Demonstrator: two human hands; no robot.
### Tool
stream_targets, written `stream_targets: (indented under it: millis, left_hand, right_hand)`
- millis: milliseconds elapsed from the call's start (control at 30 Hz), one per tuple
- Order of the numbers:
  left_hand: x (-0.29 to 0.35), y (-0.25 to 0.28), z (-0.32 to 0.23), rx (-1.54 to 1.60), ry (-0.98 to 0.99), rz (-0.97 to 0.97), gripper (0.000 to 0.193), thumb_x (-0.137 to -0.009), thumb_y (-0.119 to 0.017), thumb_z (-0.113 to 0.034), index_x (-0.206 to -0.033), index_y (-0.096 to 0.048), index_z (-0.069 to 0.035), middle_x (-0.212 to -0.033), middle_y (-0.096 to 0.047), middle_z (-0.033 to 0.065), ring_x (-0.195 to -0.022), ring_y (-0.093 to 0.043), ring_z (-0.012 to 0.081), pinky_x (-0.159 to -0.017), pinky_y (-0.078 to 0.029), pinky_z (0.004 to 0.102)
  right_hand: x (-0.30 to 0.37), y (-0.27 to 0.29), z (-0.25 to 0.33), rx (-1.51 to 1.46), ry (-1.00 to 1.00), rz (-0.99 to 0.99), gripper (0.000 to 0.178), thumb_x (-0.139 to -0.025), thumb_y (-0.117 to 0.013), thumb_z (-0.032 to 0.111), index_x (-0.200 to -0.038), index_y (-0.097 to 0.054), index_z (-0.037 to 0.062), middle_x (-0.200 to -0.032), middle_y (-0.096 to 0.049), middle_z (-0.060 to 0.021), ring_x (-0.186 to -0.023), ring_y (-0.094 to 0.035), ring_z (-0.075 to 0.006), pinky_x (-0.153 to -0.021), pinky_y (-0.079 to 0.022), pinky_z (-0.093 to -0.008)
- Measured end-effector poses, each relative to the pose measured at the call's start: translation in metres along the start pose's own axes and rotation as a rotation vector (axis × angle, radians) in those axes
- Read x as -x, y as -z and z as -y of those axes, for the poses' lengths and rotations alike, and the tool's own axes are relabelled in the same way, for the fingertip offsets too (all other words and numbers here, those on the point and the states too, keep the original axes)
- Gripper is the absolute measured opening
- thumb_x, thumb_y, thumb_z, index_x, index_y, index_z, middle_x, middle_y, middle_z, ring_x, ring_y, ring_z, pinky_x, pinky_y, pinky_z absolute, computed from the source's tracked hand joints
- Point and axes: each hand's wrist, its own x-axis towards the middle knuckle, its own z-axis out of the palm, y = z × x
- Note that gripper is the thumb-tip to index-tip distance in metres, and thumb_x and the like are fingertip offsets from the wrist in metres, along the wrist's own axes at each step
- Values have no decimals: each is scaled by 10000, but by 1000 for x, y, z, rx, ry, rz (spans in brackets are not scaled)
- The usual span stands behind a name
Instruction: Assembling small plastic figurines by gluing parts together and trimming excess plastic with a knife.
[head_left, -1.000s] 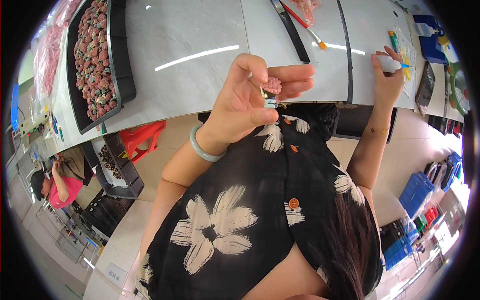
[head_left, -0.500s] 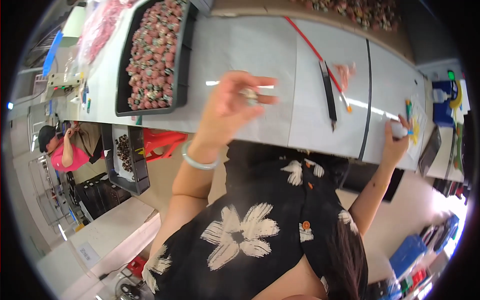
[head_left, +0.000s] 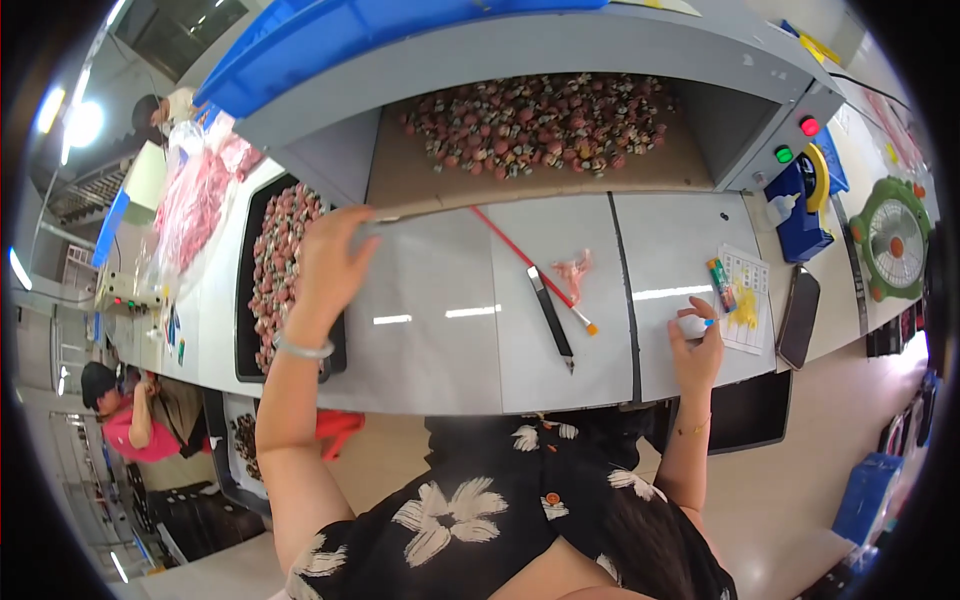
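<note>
My left hand (head_left: 332, 262) is raised over the right edge of the black tray (head_left: 246, 372), with its thumb and fingers apart and nothing visible between them. A pale bangle (head_left: 305, 348) circles that wrist. The tray is heaped with small pink, white and dark pieces (head_left: 270, 265), partly covered by my hand and forearm. On the right side of the table, my right hand (head_left: 702, 355) is closed around a small white squeeze bottle (head_left: 690, 325) with a blue tip. Near it are a green-and-orange tube (head_left: 720, 283) and a printed paper sheet (head_left: 748, 335) with yellow bits on it.
A grey box-like station (head_left: 560, 55) stands at the back, with more small pieces (head_left: 540, 125) piled inside. On the table lie a red-handled brush (head_left: 525, 258), a black craft knife (head_left: 552, 320) and a crumpled pink scrap (head_left: 572, 275). Right of them are a phone (head_left: 798, 318) and a green fan (head_left: 892, 240).
My left hand has moved left from the table's middle to the tray, and the small piece in its fingers no longer shows. The view has tilted up. My right hand still holds the bottle.
</note>
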Motion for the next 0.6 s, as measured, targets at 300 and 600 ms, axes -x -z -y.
stream_targets:
  millis: [300, 600]
  left_hand:
    - [-240, -177, -55, -71, -172, -73, 266, -810, -509, -204, -1011, -573, -41, -1076, -550, 109, -1061, -463, 288, -909, -336, 401]
    - [-273, -211, -57, 95, 32, 15, 294, -815, -534, -142, -1075, -529, -5, -1036, -558, 195, -976, -515, 349, -834, -384, 414]
  right_hand:
    - [-16, 24, 8, 18, 18, 25, 380, -677, -645, 51, -1037, -525, 42, -841, -598, -51, -764, -549, -165, -718, -421, -266]
    - [-23, 40, 1, -17, -20, 38, 420, -638, -675, 84, -1025, -516, 53, -852, -592, -68, -816, -558, -239, -740, -430, -318]
